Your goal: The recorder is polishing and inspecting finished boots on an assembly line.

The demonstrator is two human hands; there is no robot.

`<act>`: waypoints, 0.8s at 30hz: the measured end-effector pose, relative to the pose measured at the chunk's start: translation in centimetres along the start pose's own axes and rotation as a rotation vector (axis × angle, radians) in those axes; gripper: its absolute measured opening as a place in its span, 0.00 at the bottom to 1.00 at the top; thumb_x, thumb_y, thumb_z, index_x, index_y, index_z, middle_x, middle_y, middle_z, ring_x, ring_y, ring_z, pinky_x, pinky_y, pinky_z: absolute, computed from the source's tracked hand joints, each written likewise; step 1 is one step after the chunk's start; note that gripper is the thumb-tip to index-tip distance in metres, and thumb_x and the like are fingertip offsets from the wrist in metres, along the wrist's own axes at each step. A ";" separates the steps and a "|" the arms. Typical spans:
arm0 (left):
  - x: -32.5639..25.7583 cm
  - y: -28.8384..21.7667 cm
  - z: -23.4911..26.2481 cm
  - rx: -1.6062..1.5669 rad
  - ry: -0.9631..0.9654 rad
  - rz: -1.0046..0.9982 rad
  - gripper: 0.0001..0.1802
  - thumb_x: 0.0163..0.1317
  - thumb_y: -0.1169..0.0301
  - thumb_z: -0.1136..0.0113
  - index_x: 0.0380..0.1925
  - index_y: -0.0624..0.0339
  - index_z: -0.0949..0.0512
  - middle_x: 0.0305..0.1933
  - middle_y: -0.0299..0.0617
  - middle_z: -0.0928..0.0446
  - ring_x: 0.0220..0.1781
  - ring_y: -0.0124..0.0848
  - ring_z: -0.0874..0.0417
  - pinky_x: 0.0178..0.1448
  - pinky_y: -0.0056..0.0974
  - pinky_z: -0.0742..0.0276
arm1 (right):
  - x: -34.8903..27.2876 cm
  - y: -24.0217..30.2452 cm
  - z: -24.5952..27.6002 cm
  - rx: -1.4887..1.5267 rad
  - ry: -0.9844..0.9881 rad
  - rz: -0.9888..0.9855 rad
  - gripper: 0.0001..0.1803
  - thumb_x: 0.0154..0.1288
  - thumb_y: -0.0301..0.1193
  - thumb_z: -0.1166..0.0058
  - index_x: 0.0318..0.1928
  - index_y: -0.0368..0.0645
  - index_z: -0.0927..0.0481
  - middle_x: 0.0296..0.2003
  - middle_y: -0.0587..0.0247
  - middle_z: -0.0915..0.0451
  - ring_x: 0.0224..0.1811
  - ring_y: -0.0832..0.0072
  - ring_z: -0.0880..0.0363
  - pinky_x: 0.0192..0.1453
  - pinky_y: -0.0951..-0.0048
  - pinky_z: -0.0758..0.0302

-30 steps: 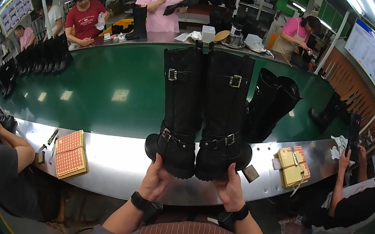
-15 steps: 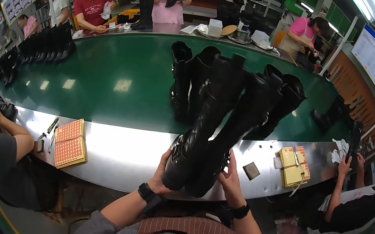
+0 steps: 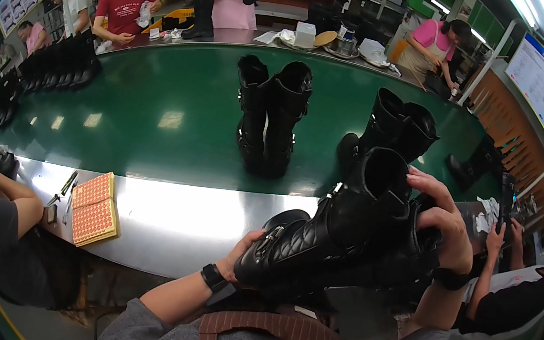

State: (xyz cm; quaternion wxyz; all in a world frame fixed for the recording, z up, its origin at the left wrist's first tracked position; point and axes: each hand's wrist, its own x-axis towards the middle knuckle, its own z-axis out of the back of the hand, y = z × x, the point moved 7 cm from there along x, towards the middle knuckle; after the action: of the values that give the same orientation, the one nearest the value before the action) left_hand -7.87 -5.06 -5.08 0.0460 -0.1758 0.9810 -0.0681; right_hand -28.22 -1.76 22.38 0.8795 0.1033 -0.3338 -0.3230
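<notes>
A pair of black quilted buckle boots is tilted over the near edge of the steel strip, shafts rising to the right and feet low on the left; whether they touch the metal cannot be told. The left hand grasps the foot end of the nearer boot, its fingers partly hidden beneath. The right hand is spread around the shaft tops, fingers curled at the openings of both boots.

With one hand bridging two rims, the farther boot seems the likelier to slip, since its lower part shows no clear support. If the left hand lost its hold, the heavy soles could swing down past the table edge towards the floor. Metal buckles pressed against the neighbouring leather could scuff it, and a hard squeeze could crease the soft shafts. The shaft tops overlap, in this view, a standing pair of tall black boots on the green worktop; a careless swing could topple those. Another upright pair of strapped boots stands farther left, less exposed to a knock
</notes>
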 end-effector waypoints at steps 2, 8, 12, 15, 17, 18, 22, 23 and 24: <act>0.1 0.0 0.6 0.013 -0.018 -0.008 0.28 0.69 0.53 0.52 0.62 0.58 0.30 0.59 0.49 0.24 0.59 0.40 0.20 0.68 0.49 0.28 | 1.2 0.7 0.6 0.033 0.046 -0.020 0.15 0.32 0.20 0.33 0.27 0.44 0.20 0.60 0.48 0.31 0.67 0.42 0.35 0.69 0.46 0.39; 0.2 0.9 1.2 -0.079 0.019 0.104 0.23 0.73 0.61 0.58 0.61 0.62 0.31 0.59 0.51 0.24 0.56 0.37 0.19 0.63 0.44 0.22 | 2.7 2.0 -0.8 0.113 0.378 0.059 0.12 0.28 0.25 0.34 0.23 0.44 0.17 0.39 0.58 0.21 0.49 0.57 0.23 0.47 0.64 0.27; 1.0 1.5 0.7 0.217 -0.007 0.068 0.24 0.75 0.60 0.61 0.63 0.61 0.33 0.61 0.49 0.25 0.57 0.35 0.19 0.64 0.42 0.23 | 3.9 2.1 -0.3 -0.019 0.286 -0.025 0.10 0.34 0.26 0.30 0.24 0.44 0.16 0.26 0.65 0.23 0.27 0.66 0.25 0.28 0.69 0.33; 2.0 0.5 0.8 0.408 -0.067 -0.015 0.26 0.76 0.56 0.63 0.65 0.59 0.35 0.64 0.47 0.28 0.61 0.35 0.22 0.66 0.42 0.26 | 4.4 2.5 0.3 -0.089 0.183 -0.156 0.10 0.40 0.28 0.28 0.25 0.42 0.16 0.23 0.63 0.24 0.24 0.66 0.26 0.27 0.69 0.35; 2.2 -0.5 2.7 0.272 -0.264 0.041 0.29 0.75 0.49 0.66 0.67 0.55 0.37 0.64 0.48 0.30 0.63 0.38 0.26 0.66 0.44 0.30 | 4.6 2.2 1.2 -0.136 0.091 -0.295 0.12 0.43 0.30 0.26 0.28 0.41 0.15 0.21 0.62 0.24 0.23 0.67 0.26 0.27 0.71 0.35; 1.8 -1.4 2.9 0.339 -0.225 0.027 0.29 0.75 0.49 0.66 0.67 0.55 0.37 0.64 0.48 0.30 0.63 0.38 0.26 0.66 0.44 0.30 | 4.8 1.9 1.4 -0.201 0.052 -0.320 0.11 0.46 0.30 0.27 0.29 0.39 0.15 0.21 0.59 0.23 0.21 0.68 0.25 0.26 0.72 0.34; 0.5 -5.2 5.5 0.417 -0.320 -0.056 0.28 0.74 0.51 0.65 0.64 0.57 0.34 0.55 0.51 0.25 0.56 0.40 0.23 0.63 0.46 0.29 | 5.6 -1.4 1.9 -0.326 0.004 -0.523 0.16 0.51 0.35 0.32 0.26 0.31 0.18 0.15 0.53 0.24 0.15 0.67 0.27 0.24 0.71 0.33; 0.2 -5.8 5.8 0.397 -0.301 -0.087 0.27 0.74 0.54 0.64 0.63 0.59 0.34 0.53 0.51 0.23 0.53 0.40 0.21 0.61 0.45 0.27 | 6.0 -2.6 1.8 -0.403 0.004 -0.555 0.18 0.50 0.37 0.32 0.25 0.31 0.18 0.14 0.52 0.25 0.15 0.66 0.27 0.24 0.71 0.32; -0.1 -6.1 6.5 0.411 -0.335 -0.073 0.27 0.74 0.54 0.64 0.63 0.59 0.34 0.53 0.51 0.23 0.53 0.40 0.21 0.61 0.45 0.27 | 6.3 -3.7 1.8 -0.476 0.009 -0.586 0.19 0.50 0.38 0.32 0.23 0.30 0.18 0.13 0.51 0.26 0.15 0.64 0.26 0.24 0.70 0.31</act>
State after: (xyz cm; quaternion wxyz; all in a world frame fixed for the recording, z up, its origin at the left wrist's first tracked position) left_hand -5.03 -11.42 -10.53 0.2401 -0.2070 0.9183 -0.2372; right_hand -27.66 -8.60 25.53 0.7507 -0.0113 -0.2020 -0.6289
